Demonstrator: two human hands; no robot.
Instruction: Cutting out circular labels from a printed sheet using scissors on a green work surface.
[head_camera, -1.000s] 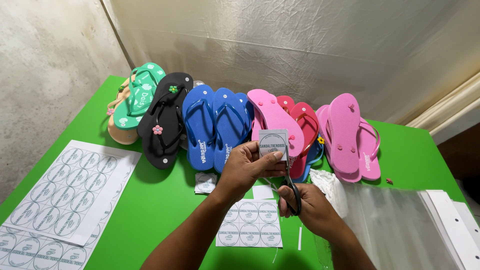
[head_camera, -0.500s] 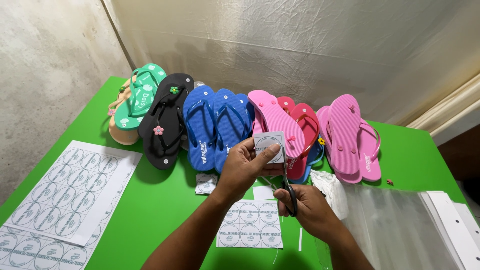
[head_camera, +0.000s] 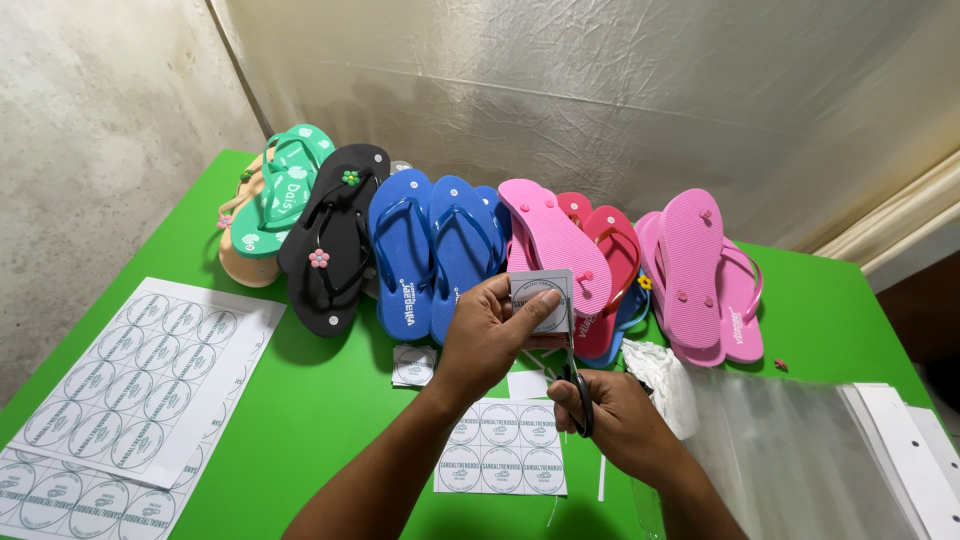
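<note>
Paper is what I am handling: a small square label (head_camera: 541, 300) with a round printed badge, held up above the green desk (head_camera: 330, 400) in front of the row of sandals. My left hand (head_camera: 495, 335) has its fingers (head_camera: 540, 305) closed on it, thumb across the front face and the others behind. My right hand (head_camera: 615, 415) is closed through the handles of a pair of scissors (head_camera: 570, 372), whose blades reach up to the label's lower edge; I cannot tell whether the blades are apart or together.

I judge the label to be very light, thin and floppy, easy to crease or tear, so it wants a pinch close to the cut line to keep it taut, with fingertips clear of the blades.

Below my hands lies a small sheet of round labels (head_camera: 502, 448), with a cut square (head_camera: 413, 365) and a white scrap (head_camera: 527, 384) just beside it. Two larger label sheets (head_camera: 150, 375) sit well to the left. Along the back stand flip-flops: green (head_camera: 285, 190), black (head_camera: 335, 235), blue (head_camera: 432, 250), pink (head_camera: 555, 240), red (head_camera: 605, 250), and another pink pair (head_camera: 700, 270). Clear plastic bags (head_camera: 800, 450) and white card headers (head_camera: 910, 450) lie near my right forearm, with a crumpled white cloth (head_camera: 665, 375) just beside that hand. The pink sandal stands close behind the label.
</note>
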